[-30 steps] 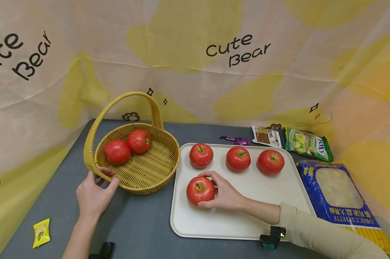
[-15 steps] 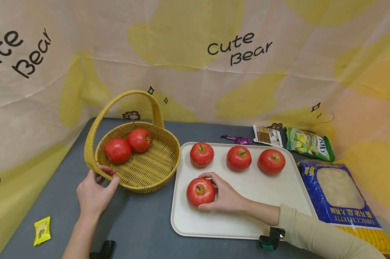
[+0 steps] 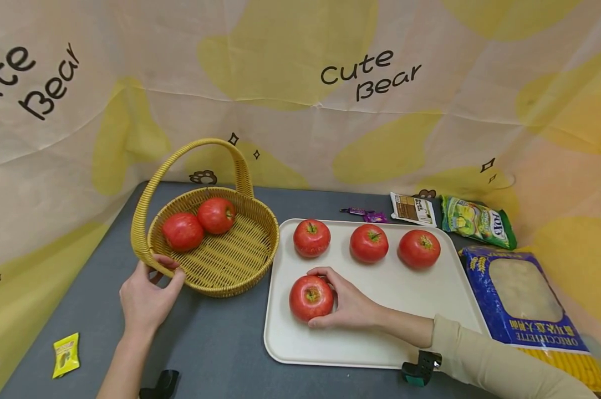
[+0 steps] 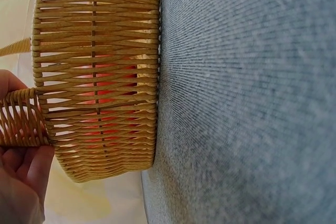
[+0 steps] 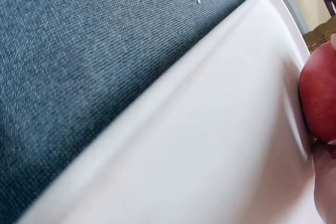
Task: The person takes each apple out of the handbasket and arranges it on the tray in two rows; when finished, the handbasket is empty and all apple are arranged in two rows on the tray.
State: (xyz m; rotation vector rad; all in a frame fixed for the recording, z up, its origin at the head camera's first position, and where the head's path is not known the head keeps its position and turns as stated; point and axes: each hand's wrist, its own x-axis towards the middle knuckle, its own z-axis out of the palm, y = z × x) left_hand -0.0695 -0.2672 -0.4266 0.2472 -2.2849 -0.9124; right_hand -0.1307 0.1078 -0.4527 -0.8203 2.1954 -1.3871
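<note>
A yellow wicker basket (image 3: 220, 277) with a tall arched handle stands at the left, holding two red apples (image 3: 183, 231). My left hand (image 3: 148, 296) grips the base of the handle at the near left side; the left wrist view shows thumb and fingers around the woven handle (image 4: 23, 119). On the white tray (image 3: 370, 349), my right hand (image 3: 347, 302) holds another red apple (image 3: 310, 298) from its right side, thumb in front and fingers behind. In the right wrist view this apple (image 5: 320, 93) sits at the right edge, close over the tray.
Behind the held apple, three more apples (image 3: 368, 243) sit along the tray's far side. A blue pasta bag (image 3: 525, 299), a green snack bag (image 3: 475, 221), a brown-white packet (image 3: 412, 209) and purple candies (image 3: 375, 217) lie beyond the tray. A yellow candy (image 3: 66, 354) lies front left.
The apple in my right hand has tipped slightly, its stem end turning a little toward me. My left hand keeps its grip on the basket handle.
</note>
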